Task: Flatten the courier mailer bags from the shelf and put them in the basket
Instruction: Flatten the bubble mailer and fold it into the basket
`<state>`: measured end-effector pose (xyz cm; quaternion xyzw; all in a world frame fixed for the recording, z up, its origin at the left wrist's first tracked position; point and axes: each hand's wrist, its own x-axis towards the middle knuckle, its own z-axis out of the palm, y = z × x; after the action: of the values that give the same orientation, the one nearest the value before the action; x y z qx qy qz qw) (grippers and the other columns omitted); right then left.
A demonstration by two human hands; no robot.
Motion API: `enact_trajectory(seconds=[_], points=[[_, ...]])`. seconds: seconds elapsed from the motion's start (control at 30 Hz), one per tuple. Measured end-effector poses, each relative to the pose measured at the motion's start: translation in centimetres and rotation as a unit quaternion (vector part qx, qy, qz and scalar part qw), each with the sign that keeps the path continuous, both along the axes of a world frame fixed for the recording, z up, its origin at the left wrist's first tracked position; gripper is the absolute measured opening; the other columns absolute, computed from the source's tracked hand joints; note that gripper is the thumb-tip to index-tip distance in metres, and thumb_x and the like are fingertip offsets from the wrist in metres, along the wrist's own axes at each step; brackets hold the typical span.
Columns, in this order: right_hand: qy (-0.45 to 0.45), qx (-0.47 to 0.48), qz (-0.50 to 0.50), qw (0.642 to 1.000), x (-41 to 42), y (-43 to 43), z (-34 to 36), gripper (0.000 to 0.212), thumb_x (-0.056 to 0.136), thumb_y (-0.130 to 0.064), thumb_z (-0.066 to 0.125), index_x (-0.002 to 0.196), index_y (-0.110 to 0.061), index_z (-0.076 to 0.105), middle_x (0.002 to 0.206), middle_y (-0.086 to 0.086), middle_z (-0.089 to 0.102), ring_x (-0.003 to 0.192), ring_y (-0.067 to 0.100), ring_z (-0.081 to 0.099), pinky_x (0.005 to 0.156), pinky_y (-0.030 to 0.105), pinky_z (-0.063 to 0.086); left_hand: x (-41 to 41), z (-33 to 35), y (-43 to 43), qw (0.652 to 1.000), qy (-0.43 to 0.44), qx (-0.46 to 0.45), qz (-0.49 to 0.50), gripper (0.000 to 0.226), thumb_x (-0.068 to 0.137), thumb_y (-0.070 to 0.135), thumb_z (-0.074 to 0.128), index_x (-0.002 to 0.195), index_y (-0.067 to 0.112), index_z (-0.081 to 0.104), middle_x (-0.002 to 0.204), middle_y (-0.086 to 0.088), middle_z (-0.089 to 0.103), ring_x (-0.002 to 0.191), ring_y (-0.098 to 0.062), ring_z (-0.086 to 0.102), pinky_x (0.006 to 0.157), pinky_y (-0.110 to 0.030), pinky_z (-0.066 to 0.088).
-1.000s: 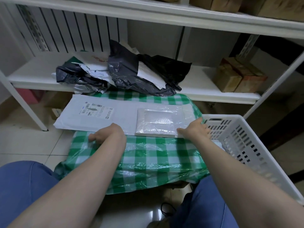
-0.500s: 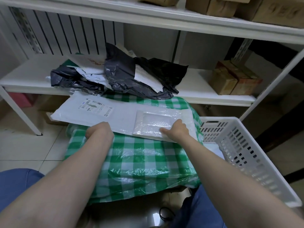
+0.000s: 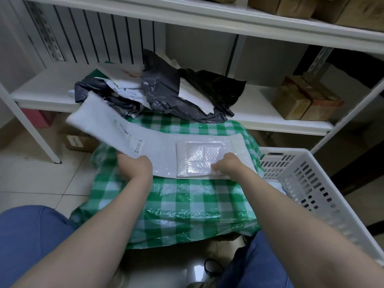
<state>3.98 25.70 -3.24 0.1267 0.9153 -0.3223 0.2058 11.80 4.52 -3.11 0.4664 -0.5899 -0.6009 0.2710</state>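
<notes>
- The fingers of the left hand (image 3: 135, 166) are curled over the near edge of the white mailer (image 3: 162, 154) and grip it. The fingertips are tucked under the bag and hidden.
- The fingers of the right hand (image 3: 225, 165) are bent and pinch the same near edge, right beside the corner of a small bubble pouch (image 3: 199, 157) that lies on the mailer. Whether they also catch the pouch I cannot tell.
- Both wrists are low over the checked cloth (image 3: 176, 200), knuckles up, with the forearms reaching straight forward from the lap and well apart.
- The mailer lies across the cloth between the hands. Its right part is flat, while its left end is raised off the cloth and blurred, near the shelf (image 3: 41, 90).
- Step in hand, as I judge it — this bag is flattened and is being picked up for the basket (image 3: 295, 175), which stands just to the right of the cloth.
- The next move calls for swinging the bag to the right over the basket's rim with both grips kept level, so that the loose pouch does not slide off.
- More work waits — a heap of dark crumpled bags (image 3: 166, 94) sits on the shelf behind the cloth.
</notes>
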Motion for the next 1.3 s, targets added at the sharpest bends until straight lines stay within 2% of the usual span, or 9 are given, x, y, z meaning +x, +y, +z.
enact_trajectory(seconds=[0.2, 0.33, 0.43, 0.63, 0.8, 0.9, 1.0, 1.1, 1.3], points=[[0.061, -0.096, -0.053, 0.992, 0.9, 1.4, 0.2, 0.051, 0.095, -0.014, 0.050, 0.143, -0.002, 0.034, 0.137, 0.014, 0.044, 0.123, 0.031, 0.046, 0.085, 0.030, 0.039, 1.4, -1.7, 1.4, 0.883, -0.087, -0.413, -0.206, 0.086, 0.079, -0.015, 0.050, 0.142, 0.044, 0.044, 0.101, 0.002, 0.045, 0.092, -0.021, 0.040, 0.081, -0.035, 0.041], [0.136, -0.212, -0.146, 0.957, 1.5, 2.9, 1.4, 0.013, 0.090, -0.010, 0.050, 0.103, -0.010, 0.051, 0.109, 0.011, 0.058, 0.097, 0.030, 0.057, 0.083, 0.042, 0.054, 0.8, -1.9, 2.3, 0.738, -0.125, -0.580, -0.321, 0.090, 0.076, -0.021, 0.046, 0.153, 0.025, 0.030, 0.155, -0.004, 0.030, 0.142, -0.025, 0.023, 0.117, -0.038, 0.018], [0.217, -0.208, -0.202, 0.932, 2.0, 4.5, 2.5, 0.020, 0.092, -0.017, 0.052, 0.111, -0.011, 0.054, 0.103, 0.008, 0.061, 0.094, 0.028, 0.060, 0.085, 0.047, 0.054, 0.0, -1.8, 3.0, 0.649, -0.179, -0.611, -0.415, 0.090, 0.081, -0.018, 0.040, 0.156, 0.023, 0.014, 0.164, 0.003, 0.008, 0.151, -0.020, 0.001, 0.122, -0.041, -0.004], [0.329, -0.267, -0.217, 0.879, 2.3, 7.7, 4.7, 0.011, 0.095, -0.019, 0.053, 0.105, -0.014, 0.053, 0.093, 0.002, 0.059, 0.084, 0.019, 0.058, 0.082, 0.042, 0.053, -0.4, -3.0, 2.7, 0.560, -0.277, -0.576, -0.527, 0.093, 0.082, -0.014, 0.042, 0.157, 0.029, 0.006, 0.164, 0.006, 0.000, 0.151, -0.021, -0.002, 0.122, -0.044, -0.002], [0.197, -0.383, -0.154, 0.889, 2.5, 5.6, 4.6, 0.024, 0.097, -0.011, 0.054, 0.121, -0.007, 0.051, 0.112, 0.012, 0.063, 0.098, 0.027, 0.063, 0.086, 0.042, 0.057, -0.3, -3.6, 1.1, 0.559, -0.217, -0.566, -0.566, 0.098, 0.078, -0.020, 0.038, 0.155, 0.034, 0.013, 0.163, 0.011, 0.006, 0.151, -0.017, -0.001, 0.121, -0.040, -0.005], [0.115, -0.373, -0.129, 0.911, 2.7, 2.9, 3.7, 0.025, 0.098, -0.010, 0.053, 0.122, -0.010, 0.046, 0.098, 0.005, 0.057, 0.087, 0.023, 0.060, 0.081, 0.037, 0.057, 0.2, -3.6, 0.5, 0.580, -0.181, -0.526, -0.595, 0.090, 0.081, -0.017, 0.038, 0.154, 0.033, 0.019, 0.162, 0.013, 0.009, 0.151, -0.015, -0.002, 0.121, -0.039, -0.009], [0.094, -0.209, -0.080, 0.970, 2.3, 1.1, 1.9, 0.037, 0.096, -0.009, 0.048, 0.133, -0.005, 0.047, 0.103, 0.006, 0.059, 0.091, 0.025, 0.058, 0.077, 0.033, 0.050, 0.4, -2.6, 0.2, 0.701, -0.105, -0.357, -0.608, 0.059, 0.087, -0.007, 0.045, 0.137, 0.022, 0.055, 0.151, 0.010, 0.039, 0.148, -0.014, 0.016, 0.122, -0.034, 0.002], [0.097, -0.065, -0.017, 0.993, 1.7, -0.2, 0.9, 0.048, 0.095, -0.013, 0.047, 0.143, -0.009, 0.040, 0.136, 0.013, 0.052, 0.119, 0.033, 0.052, 0.097, 0.040, 0.047, 0.1, -2.4, 0.5, 0.855, -0.057, -0.237, -0.457, 0.020, 0.093, 0.005, 0.050, 0.100, 0.011, 0.068, 0.123, -0.007, 0.054, 0.126, -0.024, 0.045, 0.095, -0.024, 0.031], [0.102, 0.049, 0.043, 0.993, 1.1, -2.2, 0.4, 0.057, 0.096, -0.030, 0.049, 0.148, -0.013, 0.032, 0.146, 0.010, 0.046, 0.129, 0.031, 0.046, 0.097, 0.035, 0.042, -0.6, -3.3, 2.6, 0.861, -0.215, -0.327, -0.326, 0.071, 0.083, 0.068, 0.056, 0.131, 0.016, 0.048, 0.137, -0.014, 0.032, 0.125, -0.032, 0.032, 0.104, -0.043, 0.032]])
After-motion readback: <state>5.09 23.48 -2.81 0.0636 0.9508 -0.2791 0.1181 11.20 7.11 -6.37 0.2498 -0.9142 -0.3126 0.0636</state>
